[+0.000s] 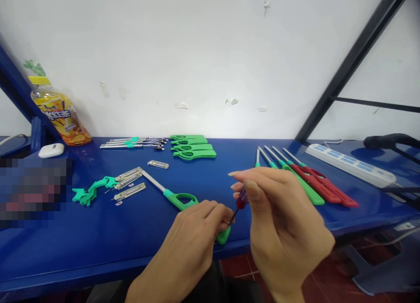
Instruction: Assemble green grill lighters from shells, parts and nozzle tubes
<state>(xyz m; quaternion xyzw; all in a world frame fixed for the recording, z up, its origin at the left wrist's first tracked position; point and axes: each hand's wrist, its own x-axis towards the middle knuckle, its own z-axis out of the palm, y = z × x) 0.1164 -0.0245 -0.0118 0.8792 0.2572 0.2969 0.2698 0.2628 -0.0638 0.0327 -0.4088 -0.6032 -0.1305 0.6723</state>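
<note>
Under my left hand [200, 233] lies a green long-nosed lighter [179, 200] with a silver tube pointing to the back left. The fingers of that hand are closed over its handle, hiding much of it. My right hand [285, 220] pinches a small screwdriver [242, 200] with a red and purple handle. Its thin shaft slants down to the lighter beside my left fingertips; the tip's exact contact is hidden. Left of the lighter are several clear fuel cartridges [129, 191] and teal trigger pieces [95, 190].
Green handle halves [193, 153] and silver tubes with wires [131, 142] lie along the back. Several green and red lighters [315, 182] rest at right, before a white power strip [351, 163]. A tea bottle [61, 113] and white case [51, 150] stand at left. The table's front edge [98, 268] is close.
</note>
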